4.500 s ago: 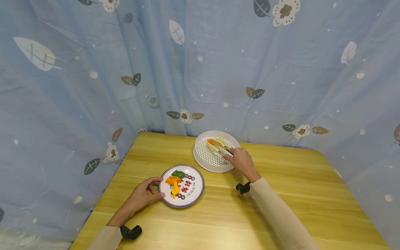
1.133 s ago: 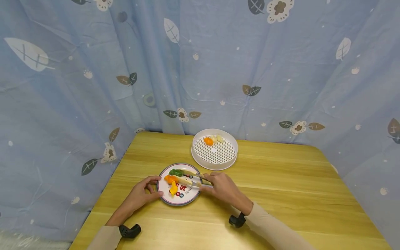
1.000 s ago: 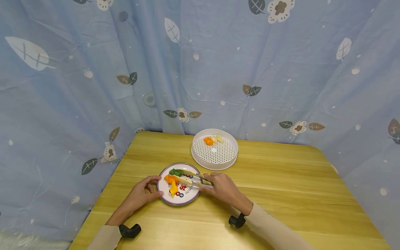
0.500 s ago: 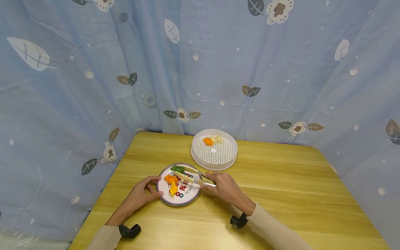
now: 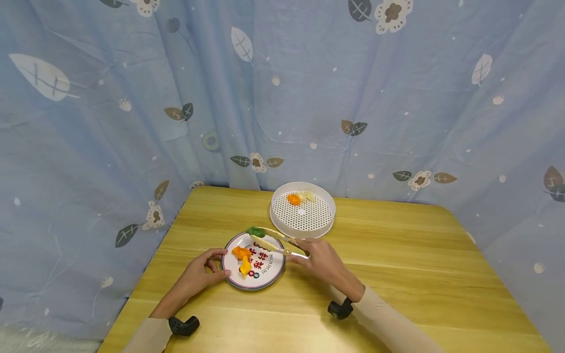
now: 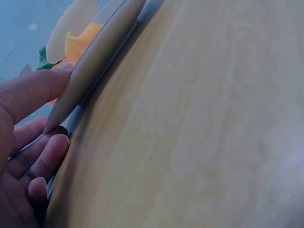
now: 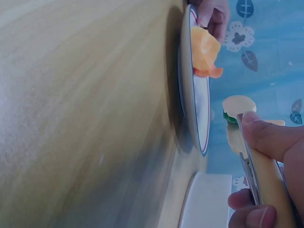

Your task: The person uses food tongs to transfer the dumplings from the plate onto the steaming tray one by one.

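My left hand (image 5: 200,270) holds the near-left rim of a white round plate (image 5: 272,268) printed with red characters. In the left wrist view its thumb lies on top of the rim and the fingers are under it. My right hand (image 5: 324,261) grips a pair of tongs (image 5: 267,245) with pale tips. Between those tips is a green dumpling-like piece (image 5: 255,232), raised over the plate's far edge. An orange piece (image 5: 241,253) and a yellow piece (image 5: 245,266) of similar shape touch each other on the plate's left half.
Behind the plate stands a white round steamer tray (image 5: 312,216) with a perforated bottom. In it lie an orange piece (image 5: 294,199) and pale pieces (image 5: 302,196) by the back wall. A patterned blue curtain (image 5: 318,98) hangs behind the wooden table (image 5: 397,245).
Earlier the tongs were over the steamer tray, where an orange piece now lies. They came back to the plate, closed on the green piece and lifted it toward the far edge. My left hand stayed.
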`<move>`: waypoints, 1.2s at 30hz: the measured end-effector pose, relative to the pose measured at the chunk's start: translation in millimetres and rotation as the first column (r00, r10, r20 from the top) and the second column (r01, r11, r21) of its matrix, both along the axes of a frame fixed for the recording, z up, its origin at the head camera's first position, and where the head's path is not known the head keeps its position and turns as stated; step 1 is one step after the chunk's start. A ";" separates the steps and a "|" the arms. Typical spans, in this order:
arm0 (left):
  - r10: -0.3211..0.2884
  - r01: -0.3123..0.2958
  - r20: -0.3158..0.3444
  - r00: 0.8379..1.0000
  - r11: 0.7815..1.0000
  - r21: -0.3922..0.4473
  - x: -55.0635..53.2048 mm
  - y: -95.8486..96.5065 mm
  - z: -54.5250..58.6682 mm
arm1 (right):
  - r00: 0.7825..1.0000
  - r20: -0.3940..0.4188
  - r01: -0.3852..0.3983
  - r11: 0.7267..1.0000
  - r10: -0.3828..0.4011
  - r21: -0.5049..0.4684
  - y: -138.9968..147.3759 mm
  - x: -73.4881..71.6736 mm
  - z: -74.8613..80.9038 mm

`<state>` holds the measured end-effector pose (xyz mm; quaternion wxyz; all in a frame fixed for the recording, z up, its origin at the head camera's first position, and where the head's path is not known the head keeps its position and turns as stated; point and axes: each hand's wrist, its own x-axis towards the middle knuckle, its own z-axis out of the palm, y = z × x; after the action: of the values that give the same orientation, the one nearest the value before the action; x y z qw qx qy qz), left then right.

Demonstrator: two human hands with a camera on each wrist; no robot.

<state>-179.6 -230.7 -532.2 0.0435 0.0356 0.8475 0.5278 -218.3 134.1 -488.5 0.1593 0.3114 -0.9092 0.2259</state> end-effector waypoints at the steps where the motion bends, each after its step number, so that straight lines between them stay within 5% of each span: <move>1: -0.001 0.001 0.000 1.000 1.000 -0.001 0.0 -0.1 0.1 | 1.000 0.004 0.004 1.000 -0.004 0.000 0.6 -0.4 1.0; 36: -0.008 0.008 -0.001 1.000 1.000 0.002 -1.8 -1.6 -1.2 | 0.983 -0.038 0.178 0.984 -0.178 -0.014 55.4 -42.2 15.6</move>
<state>-181.4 -232.3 -533.4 0.0451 0.0392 0.8469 0.5284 -260.5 189.6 -472.9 0.1981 0.2324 -0.9289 0.2093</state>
